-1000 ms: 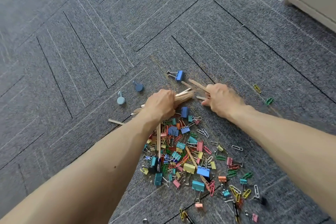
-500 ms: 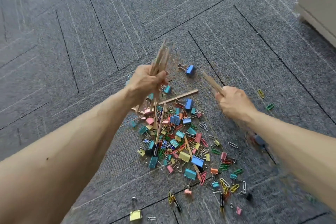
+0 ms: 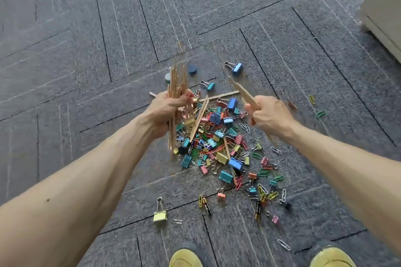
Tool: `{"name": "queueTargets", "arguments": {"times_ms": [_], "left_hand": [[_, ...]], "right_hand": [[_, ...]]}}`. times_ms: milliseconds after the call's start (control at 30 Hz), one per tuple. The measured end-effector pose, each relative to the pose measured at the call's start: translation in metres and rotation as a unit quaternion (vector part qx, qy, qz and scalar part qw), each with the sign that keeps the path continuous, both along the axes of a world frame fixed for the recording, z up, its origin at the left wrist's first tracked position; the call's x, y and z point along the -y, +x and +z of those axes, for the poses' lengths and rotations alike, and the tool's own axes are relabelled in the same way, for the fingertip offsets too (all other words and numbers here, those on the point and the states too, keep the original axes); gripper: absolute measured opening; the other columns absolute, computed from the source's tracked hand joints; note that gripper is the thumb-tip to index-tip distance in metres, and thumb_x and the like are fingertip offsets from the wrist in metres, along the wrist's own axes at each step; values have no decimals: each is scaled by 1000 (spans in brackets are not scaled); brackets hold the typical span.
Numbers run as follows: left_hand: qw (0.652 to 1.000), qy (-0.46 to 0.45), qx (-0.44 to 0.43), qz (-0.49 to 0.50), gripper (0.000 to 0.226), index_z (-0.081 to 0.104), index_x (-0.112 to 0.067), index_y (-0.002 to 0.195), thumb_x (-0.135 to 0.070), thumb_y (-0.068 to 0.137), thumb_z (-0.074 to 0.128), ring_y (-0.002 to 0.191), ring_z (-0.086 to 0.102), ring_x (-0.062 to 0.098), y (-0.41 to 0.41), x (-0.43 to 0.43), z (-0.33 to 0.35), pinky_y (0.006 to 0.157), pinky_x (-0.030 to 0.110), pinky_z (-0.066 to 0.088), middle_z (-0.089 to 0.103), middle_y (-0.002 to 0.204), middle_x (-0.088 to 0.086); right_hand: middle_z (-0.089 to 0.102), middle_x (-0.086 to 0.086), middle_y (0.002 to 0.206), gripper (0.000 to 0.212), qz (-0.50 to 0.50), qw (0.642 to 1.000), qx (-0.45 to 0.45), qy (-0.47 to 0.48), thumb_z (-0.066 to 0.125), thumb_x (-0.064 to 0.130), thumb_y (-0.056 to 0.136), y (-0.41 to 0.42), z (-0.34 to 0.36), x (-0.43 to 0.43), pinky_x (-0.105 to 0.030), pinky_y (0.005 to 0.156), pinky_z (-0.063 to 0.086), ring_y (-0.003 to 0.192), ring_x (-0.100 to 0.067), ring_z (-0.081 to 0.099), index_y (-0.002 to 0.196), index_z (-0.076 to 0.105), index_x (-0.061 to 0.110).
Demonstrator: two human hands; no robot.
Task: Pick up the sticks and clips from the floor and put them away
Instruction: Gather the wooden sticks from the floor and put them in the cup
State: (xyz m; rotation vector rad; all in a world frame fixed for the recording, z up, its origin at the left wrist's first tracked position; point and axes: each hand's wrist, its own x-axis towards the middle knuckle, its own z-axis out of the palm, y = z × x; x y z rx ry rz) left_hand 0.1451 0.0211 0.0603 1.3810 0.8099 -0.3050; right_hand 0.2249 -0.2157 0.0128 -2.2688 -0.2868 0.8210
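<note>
At the centre of the frame, seen from above, two bare forearms reach out over a grey carpeted floor (image 3: 86,50). The left hand (image 3: 167,108) has its grip closed around a thick bundle of wooden sticks (image 3: 178,84), held nearly upright, their ends blurred above and below the fist. The right hand (image 3: 269,115), right of centre, is closed on a couple of flat sticks (image 3: 243,93) that point toward the upper left. Between and below the hands lies a scattered pile of clips (image 3: 219,145), colourful binder clips and paper clips, with a few loose sticks (image 3: 219,96) lying among them. A yellow binder clip (image 3: 160,215) sits apart at lower centre, a blue binder clip (image 3: 236,68) above the pile. Two yellow shoe tips (image 3: 184,258) show at the bottom edge. A pale piece of furniture (image 3: 384,17) fills the upper right corner.
</note>
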Motion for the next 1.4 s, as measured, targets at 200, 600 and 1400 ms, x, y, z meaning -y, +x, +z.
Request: {"name": "queueTargets", "arguments": {"times_ms": [200, 600, 1400], "left_hand": [[997, 25, 48, 56, 14, 67, -15, 87, -20, 96, 57, 49, 47, 3, -46, 14, -7, 55, 28, 34, 71, 74, -6], [985, 88, 36, 141, 8, 56, -13, 100, -18, 101, 49, 61, 58, 7, -86, 22, -30, 52, 20, 47, 59, 78, -1], [893, 394, -107, -189, 29, 59, -14, 90, -41, 87, 69, 60, 62, 14, -10, 13, -90, 55, 28, 57, 65, 78, 4]], "right_hand": [[65, -7, 87, 24, 5, 1000, 1, 23, 44, 30, 104, -40, 13, 5, -28, 56, 43, 71, -17, 57, 98, 58, 11], [56, -5, 80, 13, -150, 952, -190, 186, 41, 21, 105, -76, 1, 11, -35, 64, 58, 62, -17, 57, 99, 50, 12], [59, -3, 70, 18, 69, 980, 54, -177, 57, 8, 94, -67, -56, -52, -33, 63, 59, 65, -20, 64, 76, 55, 11]]}}
